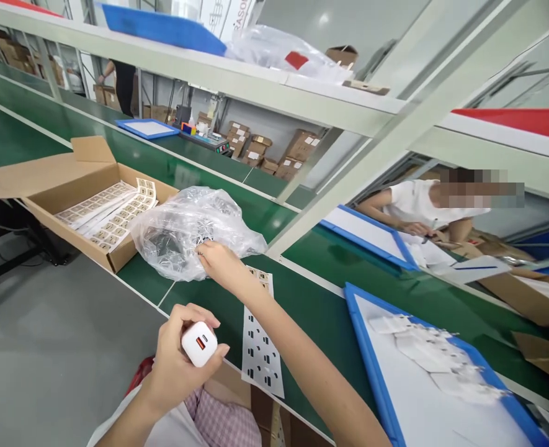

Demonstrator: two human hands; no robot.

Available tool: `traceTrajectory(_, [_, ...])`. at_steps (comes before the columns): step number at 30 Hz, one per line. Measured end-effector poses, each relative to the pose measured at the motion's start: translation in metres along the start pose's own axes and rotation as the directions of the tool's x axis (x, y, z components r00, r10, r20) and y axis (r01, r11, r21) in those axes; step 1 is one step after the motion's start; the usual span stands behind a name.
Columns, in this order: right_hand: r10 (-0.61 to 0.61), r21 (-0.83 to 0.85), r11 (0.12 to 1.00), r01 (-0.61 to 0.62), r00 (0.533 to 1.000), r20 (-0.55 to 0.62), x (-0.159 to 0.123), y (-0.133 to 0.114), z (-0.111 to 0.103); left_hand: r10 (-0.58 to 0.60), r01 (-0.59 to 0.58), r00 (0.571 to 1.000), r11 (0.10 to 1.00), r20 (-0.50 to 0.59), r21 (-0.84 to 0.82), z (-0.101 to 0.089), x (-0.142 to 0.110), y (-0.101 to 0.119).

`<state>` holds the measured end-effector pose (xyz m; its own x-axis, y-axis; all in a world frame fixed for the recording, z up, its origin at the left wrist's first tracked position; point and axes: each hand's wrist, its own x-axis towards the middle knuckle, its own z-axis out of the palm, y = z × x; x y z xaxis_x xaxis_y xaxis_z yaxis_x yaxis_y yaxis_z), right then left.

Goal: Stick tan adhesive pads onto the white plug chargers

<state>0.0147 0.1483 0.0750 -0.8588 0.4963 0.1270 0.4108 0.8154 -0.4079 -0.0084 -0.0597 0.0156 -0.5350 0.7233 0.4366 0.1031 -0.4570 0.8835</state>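
Observation:
My left hand is closed around a small white charger whose port face points up, held just off the table's near edge. My right hand reaches forward to a crumpled clear plastic bag holding small dark parts, fingers pinched at the bag's opening. Beneath my right forearm lies a white sticker sheet with several dark labels, on the green table.
An open cardboard box with label sheets stands to the left. A blue-rimmed tray holding several white chargers sits at the right. Another person in white works across the table. A shelf frame runs overhead.

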Motion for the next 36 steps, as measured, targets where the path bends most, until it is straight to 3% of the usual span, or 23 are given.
traceTrajectory(3, [0.134,-0.126,0.984,-0.124,0.988,0.075,0.046,0.005,0.01,-0.005,0.006,0.998,1.0,-0.056,0.018,0.002,-0.003,0.001])
traceTrajectory(6, [0.214,-0.189,0.964,-0.188,0.969,0.126,0.072,0.014,0.014,-0.037,0.045,0.995,0.995,-0.095,0.086,0.002,-0.002,0.002])
traceTrajectory(9, [0.239,-0.18,0.961,-0.209,0.958,0.159,0.078,0.022,0.02,-0.091,0.108,0.99,0.982,-0.112,0.153,0.0,0.002,0.002])
traceTrajectory(12, [0.251,-0.131,0.963,-0.236,0.961,0.114,0.069,0.031,0.025,-0.135,0.147,0.981,0.985,-0.137,0.087,-0.001,0.005,0.003])
traceTrajectory(16, [0.218,-0.045,0.975,-0.216,0.975,0.033,0.045,0.041,0.023,-0.264,0.263,0.964,0.965,-0.029,-0.024,0.001,0.007,0.003])
traceTrajectory(19, [0.131,0.026,0.991,-0.131,0.991,-0.004,0.027,0.039,0.014,-0.358,0.362,0.931,0.931,0.069,-0.05,0.003,0.009,0.001])
traceTrajectory(22, [0.042,0.094,0.995,-0.035,0.996,-0.074,0.0,0.028,0.004,-0.382,0.385,0.921,0.922,0.074,-0.047,0.007,0.011,-0.001])
traceTrajectory(27, [-0.003,0.153,0.987,0.05,0.955,-0.295,-0.084,-0.005,0.0,-0.282,0.277,0.959,0.956,-0.041,-0.101,0.015,0.015,0.003])
traceTrajectory(31, [-0.085,0.182,0.963,0.2,0.863,-0.498,-0.155,-0.029,0.006,-0.17,0.166,0.982,0.984,-0.076,-0.058,0.026,0.012,0.01])
traceTrajectory(36, [-0.148,0.178,0.952,0.251,0.88,-0.451,-0.194,-0.039,0.006,-0.082,0.087,0.996,0.987,0.043,-0.132,0.034,0.002,0.017])
